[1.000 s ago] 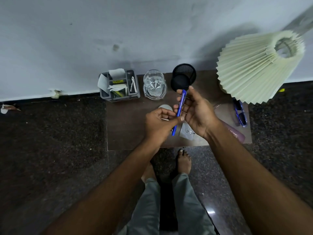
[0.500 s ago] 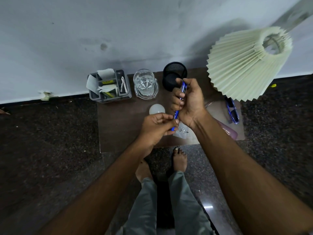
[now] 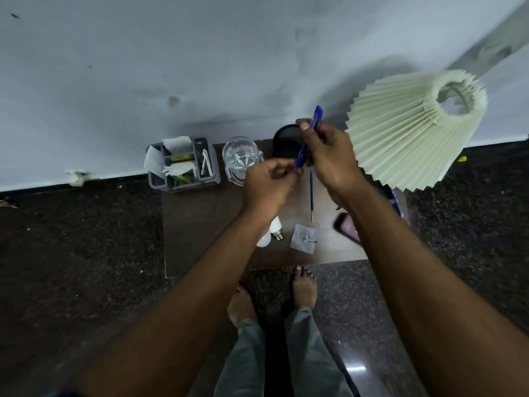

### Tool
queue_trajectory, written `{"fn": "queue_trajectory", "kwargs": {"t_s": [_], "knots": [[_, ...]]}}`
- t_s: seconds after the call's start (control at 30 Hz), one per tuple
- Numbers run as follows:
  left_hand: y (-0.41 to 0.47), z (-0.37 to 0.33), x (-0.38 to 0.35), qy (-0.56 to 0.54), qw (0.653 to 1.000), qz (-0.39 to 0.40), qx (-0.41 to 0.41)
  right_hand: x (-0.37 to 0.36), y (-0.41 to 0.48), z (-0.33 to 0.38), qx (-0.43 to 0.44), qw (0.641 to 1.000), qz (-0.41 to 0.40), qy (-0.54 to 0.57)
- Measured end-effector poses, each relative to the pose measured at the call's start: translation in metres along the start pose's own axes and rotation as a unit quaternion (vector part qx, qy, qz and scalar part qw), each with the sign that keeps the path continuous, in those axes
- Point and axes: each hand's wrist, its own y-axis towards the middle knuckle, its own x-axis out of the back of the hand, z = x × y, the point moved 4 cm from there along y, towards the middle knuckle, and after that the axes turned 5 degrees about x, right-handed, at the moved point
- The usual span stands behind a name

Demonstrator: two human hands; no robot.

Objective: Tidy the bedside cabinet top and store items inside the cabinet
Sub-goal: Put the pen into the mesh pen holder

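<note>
1. Far left on the tabletop (image 3: 200, 224), the caddy (image 3: 184, 164) sits at the back corner stuffed with paper scraps, right on the edge. It's well clear of the hands, so it's safe for now.
2. Next along, the glass (image 3: 242, 159) stands upright just beside the left hand (image 3: 269, 184). One careless elbow swing and I'd expect it to tip.
3. Left hand: fingers pinched nearly closed at the lower tip of the pen (image 3: 307, 141). Whether they actually hold a small part there, I cannot tell; it's blurred.
4. Below that hand, a bulb (image 3: 270, 233) lies on its side near the front edge. It's round and free to roll, so a knock could send it to the floor.
5. Centre: a thin blue refill (image 3: 311, 196) lies loose on the wood, and a small packet (image 3: 304, 239) sits just below it. Both are easy to sweep off unnoticed.
6. Right hand (image 3: 329, 156): fingers wrapped firmly round the pen barrel, held tilted above the black cup (image 3: 286, 141). A bad aim could topple that cup.
7. Far right, the lampshade (image 3: 412, 133) leans over the corner, close to the right forearm, and a brush from the arm could knock it.
</note>
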Motion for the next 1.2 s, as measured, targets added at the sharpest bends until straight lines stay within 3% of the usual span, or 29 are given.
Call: {"fn": "queue_trajectory", "kwargs": {"t_s": [0.1,0.23,0.53,0.7,0.83,1.07,1.2], "knots": [[0.02,-0.026,-0.008,0.044,0.998,-0.007,-0.037,0.009,0.021,0.013,0.064,0.993,-0.061,-0.074],[0.038,-0.047,-0.016,-0.011,1.0,-0.009,-0.023,0.01,0.038,0.027,0.152,0.968,-0.082,-0.182],[0.059,-0.025,-0.027,-0.133,0.986,-0.026,0.098,-0.008,0.047,-0.012,0.135,0.943,-0.01,-0.305],[0.056,-0.022,-0.03,-0.149,0.979,-0.033,0.136,-0.016,0.046,-0.022,0.119,0.939,0.02,-0.323],[0.051,-0.025,-0.029,-0.113,0.987,-0.041,0.11,-0.012,0.042,-0.02,0.112,0.939,0.016,-0.324],[0.024,-0.015,-0.032,-0.099,0.994,-0.041,0.024,0.018,-0.001,-0.016,0.096,0.972,-0.068,-0.204],[0.004,0.023,-0.035,-0.046,0.995,-0.064,0.053,0.032,-0.036,-0.051,0.044,0.976,-0.088,-0.195]]}}
